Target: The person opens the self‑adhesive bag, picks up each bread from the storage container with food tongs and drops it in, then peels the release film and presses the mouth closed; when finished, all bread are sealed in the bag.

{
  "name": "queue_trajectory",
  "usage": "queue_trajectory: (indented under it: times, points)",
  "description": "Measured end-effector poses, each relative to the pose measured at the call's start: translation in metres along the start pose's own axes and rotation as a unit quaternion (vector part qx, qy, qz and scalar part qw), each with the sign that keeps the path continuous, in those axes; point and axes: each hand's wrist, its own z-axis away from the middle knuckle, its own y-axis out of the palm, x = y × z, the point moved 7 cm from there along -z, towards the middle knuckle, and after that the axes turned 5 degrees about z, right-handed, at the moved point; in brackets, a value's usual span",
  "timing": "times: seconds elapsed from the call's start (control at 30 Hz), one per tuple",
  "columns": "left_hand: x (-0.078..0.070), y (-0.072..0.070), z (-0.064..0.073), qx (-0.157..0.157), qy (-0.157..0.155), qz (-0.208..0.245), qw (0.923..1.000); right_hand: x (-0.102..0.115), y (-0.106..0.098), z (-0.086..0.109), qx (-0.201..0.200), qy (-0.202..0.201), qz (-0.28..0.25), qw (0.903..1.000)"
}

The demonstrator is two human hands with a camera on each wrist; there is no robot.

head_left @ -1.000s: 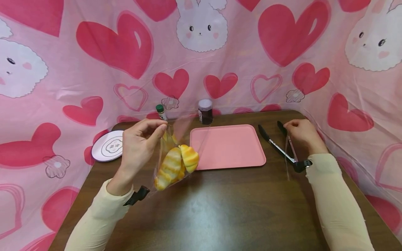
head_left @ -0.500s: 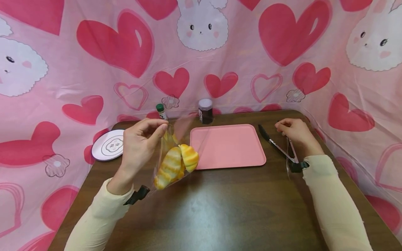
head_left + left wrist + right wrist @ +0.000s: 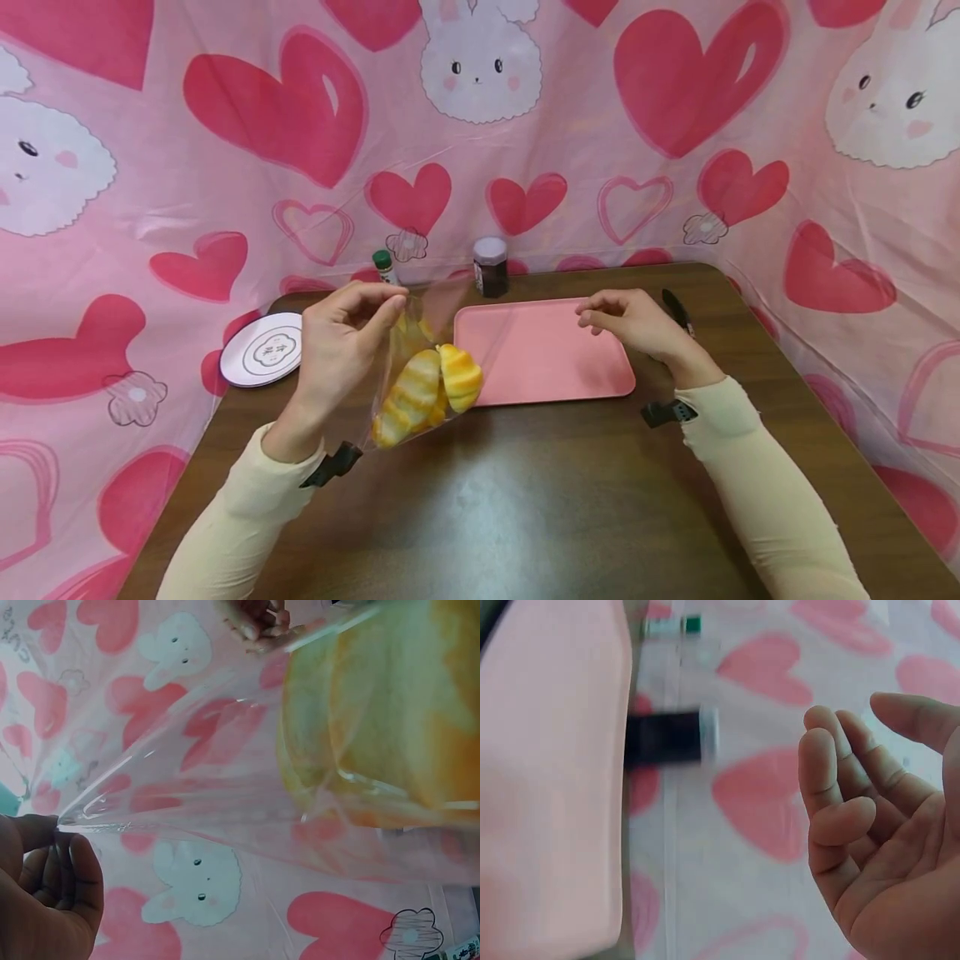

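My left hand (image 3: 337, 342) pinches the gathered top of a clear plastic bag (image 3: 180, 799) between thumb and fingers. Inside the bag hang several croissant-like bread rolls, among them a long striped one (image 3: 408, 400) and a smaller yellow one (image 3: 461, 379). They are in front of the left part of the pink tray (image 3: 525, 354). Nothing is in my right hand (image 3: 637, 321), which is held over the tray's right side with its fingers loosely bent. In the right wrist view its thumb stands apart from the fingers (image 3: 821, 772).
Black-tipped tongs (image 3: 678, 312) lie right of the tray, mostly hidden behind my right hand and wrist. A dark jar with a pale lid (image 3: 491, 268) and a green-capped bottle (image 3: 385, 265) stand at the back. On the left, a white plate (image 3: 258, 354) sits partly behind my left hand.
My right hand has moved left from beside the tongs to over the tray. A thin clear strip seen under it earlier no longer shows. The left hand and bag have barely shifted.
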Motion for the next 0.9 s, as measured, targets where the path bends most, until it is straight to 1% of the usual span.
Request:
queue_trajectory:
  times: [0.07, 0.2, 0.4, 0.5, 0.6, 0.67, 0.8, 0.9]
  points:
    - [0.0, 0.002, 0.0, 0.003, 0.002, 0.006, 1.0, 0.012, 0.01, -0.001, 0.015, -0.012, -0.012, 0.9997]
    - [-0.003, 0.006, -0.001, 0.012, 0.008, 0.016, 0.9998, 0.031, 0.024, -0.004, 0.024, -0.022, -0.031, 0.999]
    - [-0.005, 0.011, -0.001, 0.024, 0.008, 0.03, 0.9992, 0.047, 0.041, -0.013, 0.021, -0.06, -0.054, 0.9965]
    - [-0.004, 0.012, -0.002, 0.027, 0.009, 0.034, 0.999, 0.051, 0.046, -0.015, 0.005, -0.061, -0.048, 0.9969]
    - [-0.003, 0.012, -0.002, 0.027, 0.011, 0.035, 0.999, 0.053, 0.047, -0.017, -0.02, -0.055, -0.037, 0.9976]
    - [-0.003, 0.011, -0.002, 0.026, 0.01, 0.032, 0.9991, 0.055, 0.046, -0.017, -0.029, -0.061, -0.04, 0.9969]
    - [0.001, 0.008, -0.003, 0.018, -0.007, 0.022, 0.9996, 0.059, 0.04, -0.016, -0.04, -0.085, -0.068, 0.9932]
    - [0.006, 0.005, -0.005, 0.011, -0.026, 0.001, 0.9996, 0.064, 0.032, -0.014, -0.053, -0.104, -0.093, 0.9888]
